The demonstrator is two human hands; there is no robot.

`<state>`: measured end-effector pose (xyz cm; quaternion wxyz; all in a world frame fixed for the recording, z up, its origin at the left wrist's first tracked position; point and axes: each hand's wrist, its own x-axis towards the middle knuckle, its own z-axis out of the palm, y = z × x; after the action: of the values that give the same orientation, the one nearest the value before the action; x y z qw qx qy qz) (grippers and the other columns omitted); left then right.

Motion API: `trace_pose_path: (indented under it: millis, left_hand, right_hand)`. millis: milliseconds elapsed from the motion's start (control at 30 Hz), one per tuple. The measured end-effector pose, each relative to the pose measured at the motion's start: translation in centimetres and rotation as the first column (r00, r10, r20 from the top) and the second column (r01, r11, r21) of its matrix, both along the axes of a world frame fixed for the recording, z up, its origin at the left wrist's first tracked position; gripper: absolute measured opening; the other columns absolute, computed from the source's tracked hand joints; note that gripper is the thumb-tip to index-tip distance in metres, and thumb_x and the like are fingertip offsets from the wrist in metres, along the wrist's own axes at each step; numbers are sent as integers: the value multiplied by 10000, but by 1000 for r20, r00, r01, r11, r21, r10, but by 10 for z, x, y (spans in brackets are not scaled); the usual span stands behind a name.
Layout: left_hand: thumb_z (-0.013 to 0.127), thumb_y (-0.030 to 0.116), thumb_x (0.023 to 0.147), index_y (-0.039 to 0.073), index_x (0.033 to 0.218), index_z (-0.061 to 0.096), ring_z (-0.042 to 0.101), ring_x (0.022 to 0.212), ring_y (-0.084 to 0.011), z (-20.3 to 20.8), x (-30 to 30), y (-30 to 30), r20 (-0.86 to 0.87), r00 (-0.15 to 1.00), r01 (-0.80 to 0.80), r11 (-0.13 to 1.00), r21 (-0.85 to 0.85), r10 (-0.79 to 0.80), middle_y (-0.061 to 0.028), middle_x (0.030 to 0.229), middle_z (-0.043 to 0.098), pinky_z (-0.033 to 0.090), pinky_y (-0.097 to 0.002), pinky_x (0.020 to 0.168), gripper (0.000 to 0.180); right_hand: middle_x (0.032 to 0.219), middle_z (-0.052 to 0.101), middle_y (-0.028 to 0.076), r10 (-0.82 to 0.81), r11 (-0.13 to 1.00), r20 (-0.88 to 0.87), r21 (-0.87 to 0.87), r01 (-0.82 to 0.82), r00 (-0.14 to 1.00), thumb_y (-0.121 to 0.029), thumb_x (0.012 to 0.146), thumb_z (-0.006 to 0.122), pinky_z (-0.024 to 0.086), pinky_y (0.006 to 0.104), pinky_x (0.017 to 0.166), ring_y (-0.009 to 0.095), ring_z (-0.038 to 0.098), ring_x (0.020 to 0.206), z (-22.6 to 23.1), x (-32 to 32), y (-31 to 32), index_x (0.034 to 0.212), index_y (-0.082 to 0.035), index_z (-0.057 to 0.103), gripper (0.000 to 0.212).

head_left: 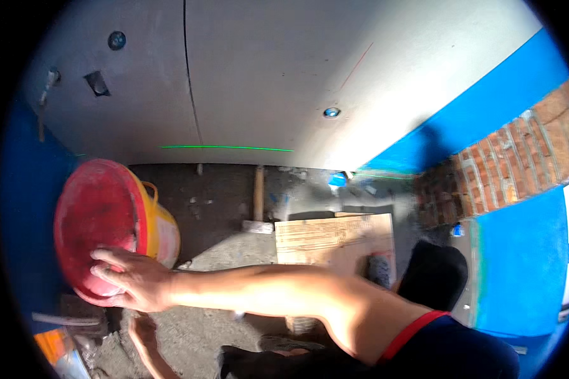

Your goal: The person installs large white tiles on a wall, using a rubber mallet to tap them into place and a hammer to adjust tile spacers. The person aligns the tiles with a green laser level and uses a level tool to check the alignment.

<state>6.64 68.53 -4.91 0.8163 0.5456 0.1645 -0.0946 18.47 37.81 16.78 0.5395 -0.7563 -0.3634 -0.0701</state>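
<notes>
Nearest in my feed: right hand, fingers spread and half bent over the red lid of a yellow bucket. The bucket leans, lid facing me. No closed grip that I can see; blur hides how firmly the fingertips press.

Left hand just below the right one. Its fingers are hard to make out, so I can't tell whether they hold anything.

Handling, my judgement: stiff plastic, unlikely to dent or crack. Weight unknown, contents hidden; I'd treat it as heavy. The lid looks smooth and dusty, so a flat palm could skid. Better holds: the yellow handle, beyond the right fingers on the bucket's far side, or one hand under the base.

Farther out, right of the fingers: a hammer on rough floor, then a wooden board. Beyond them, a grey wall panel crossed low by a green line.
</notes>
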Motion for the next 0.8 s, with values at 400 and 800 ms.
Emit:
trace_pose_path:
  millis: [400,800]
  left_hand:
    - [663,44,796,-30,992,611,585,825,-194,188,-135,-321,-461,868,108,976,-190,-186,-90,887,616,434,-306,726,216]
    - [645,290,941,67,1238,591,582,969,-135,165,-50,-503,-616,109,987,10,162,-780,-55,1037,671,473,-314,854,376]
  right_hand:
    - [1067,624,252,458,611,-715,-180,-771,529,-382,914,597,503,445,864,372,628,992,-81,-140,-328,1157,34,544,485]
    - [1108,678,173,69,996,-956,50,-75,286,-555,938,547,489,378,863,232,634,989,-113,-181,-427,1227,33,599,657]
